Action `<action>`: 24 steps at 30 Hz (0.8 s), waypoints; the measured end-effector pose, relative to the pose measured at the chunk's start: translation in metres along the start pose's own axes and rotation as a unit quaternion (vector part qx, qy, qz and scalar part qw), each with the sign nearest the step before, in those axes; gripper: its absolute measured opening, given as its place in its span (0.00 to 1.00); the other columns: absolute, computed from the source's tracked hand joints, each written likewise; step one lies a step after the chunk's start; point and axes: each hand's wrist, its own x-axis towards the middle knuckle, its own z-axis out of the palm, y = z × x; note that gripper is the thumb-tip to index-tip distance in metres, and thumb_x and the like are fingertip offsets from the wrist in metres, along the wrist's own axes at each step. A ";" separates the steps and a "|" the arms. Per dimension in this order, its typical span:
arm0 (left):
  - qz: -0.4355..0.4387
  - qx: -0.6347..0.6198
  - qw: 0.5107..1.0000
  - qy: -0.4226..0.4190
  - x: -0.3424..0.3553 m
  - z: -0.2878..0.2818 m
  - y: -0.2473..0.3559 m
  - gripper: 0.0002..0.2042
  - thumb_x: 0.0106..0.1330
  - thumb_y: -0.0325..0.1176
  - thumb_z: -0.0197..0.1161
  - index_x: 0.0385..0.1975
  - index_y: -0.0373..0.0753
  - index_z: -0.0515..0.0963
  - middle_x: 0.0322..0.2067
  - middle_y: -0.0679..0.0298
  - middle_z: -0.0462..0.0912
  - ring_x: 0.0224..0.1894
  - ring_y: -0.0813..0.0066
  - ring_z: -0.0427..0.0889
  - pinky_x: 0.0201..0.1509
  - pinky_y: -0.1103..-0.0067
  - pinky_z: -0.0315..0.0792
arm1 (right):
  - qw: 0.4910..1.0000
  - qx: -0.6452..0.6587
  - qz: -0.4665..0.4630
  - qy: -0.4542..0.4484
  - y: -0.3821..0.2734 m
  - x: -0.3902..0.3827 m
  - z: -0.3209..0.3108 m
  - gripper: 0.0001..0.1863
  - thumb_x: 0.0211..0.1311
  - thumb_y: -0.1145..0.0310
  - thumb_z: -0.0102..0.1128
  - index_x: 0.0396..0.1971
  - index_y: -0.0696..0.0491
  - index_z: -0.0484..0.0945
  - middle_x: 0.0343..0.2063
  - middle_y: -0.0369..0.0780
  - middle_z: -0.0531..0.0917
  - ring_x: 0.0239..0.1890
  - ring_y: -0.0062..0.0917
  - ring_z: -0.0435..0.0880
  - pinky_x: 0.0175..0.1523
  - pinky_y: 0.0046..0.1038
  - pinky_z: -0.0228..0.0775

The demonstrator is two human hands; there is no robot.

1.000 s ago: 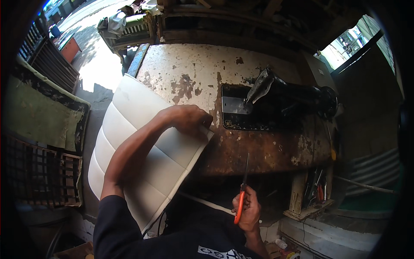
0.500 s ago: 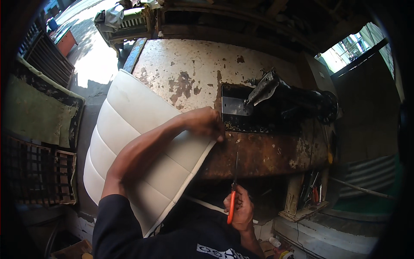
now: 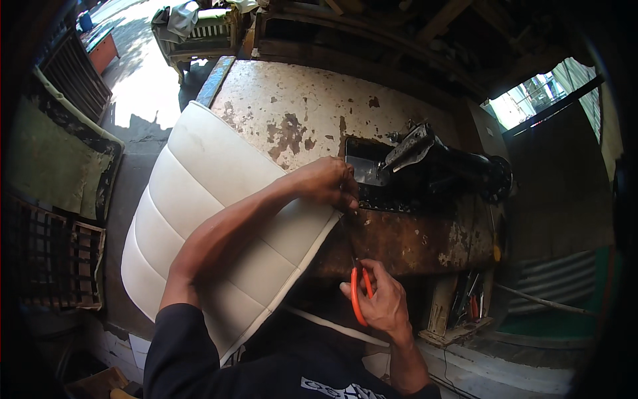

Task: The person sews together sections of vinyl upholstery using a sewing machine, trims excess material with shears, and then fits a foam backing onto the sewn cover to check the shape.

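Note:
A white quilted panel (image 3: 173, 219) with a piped edge lies over the left part of a worn, paint-flaked table (image 3: 279, 93). My left hand (image 3: 332, 179) grips its corner near a black sewing machine (image 3: 452, 169), with my forearm across the panel. My right hand (image 3: 382, 299) holds orange-handled scissors (image 3: 357, 299), blades pointing up toward that corner; their tips are hard to make out. A pale narrow strip (image 3: 345, 332) hangs below the panel, behind my right forearm.
A low wooden shelf (image 3: 438, 332) with tools stands under the table's right side. Old padded frames (image 3: 63, 153) are at the left, a slatted frame (image 3: 199, 33) with cloth beyond the table, and dark wooden structure (image 3: 365, 33) at the back. A sunlit path shows at top left.
My left hand and the panel's corner have moved right, toward the machine. My right hand has risen, and the scissors sit higher, closer to the corner, with their handles now spread apart.

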 end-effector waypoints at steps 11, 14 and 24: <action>-0.062 0.061 0.996 0.001 0.000 0.001 0.012 0.12 0.60 0.49 0.76 0.39 0.55 0.93 0.37 0.65 0.80 0.54 0.64 0.77 0.58 0.57 0.58 | 0.988 -0.098 -0.057 -0.107 -0.012 0.070 -0.068 0.40 0.58 0.42 0.77 0.61 0.56 0.77 0.41 0.47 0.87 0.41 0.36 0.89 0.48 0.37 0.79; -0.053 0.085 0.995 0.014 -0.001 0.004 0.008 0.11 0.60 0.48 0.76 0.40 0.56 0.93 0.37 0.66 0.80 0.54 0.63 0.76 0.58 0.57 0.59 | 0.971 -0.146 -0.066 -0.176 -0.020 0.084 -0.081 0.39 0.58 0.45 0.77 0.63 0.54 0.76 0.46 0.49 0.87 0.48 0.39 0.89 0.52 0.38 0.79; -0.057 0.166 0.961 0.212 -0.006 -0.003 0.014 0.13 0.71 0.43 0.66 0.42 0.41 0.87 0.40 0.56 0.86 0.49 0.49 0.84 0.54 0.55 0.76 | 0.991 -0.067 -0.106 -0.052 0.020 0.073 -0.056 0.32 0.64 0.51 0.77 0.59 0.56 0.77 0.24 0.40 0.81 0.24 0.23 0.80 0.31 0.29 0.71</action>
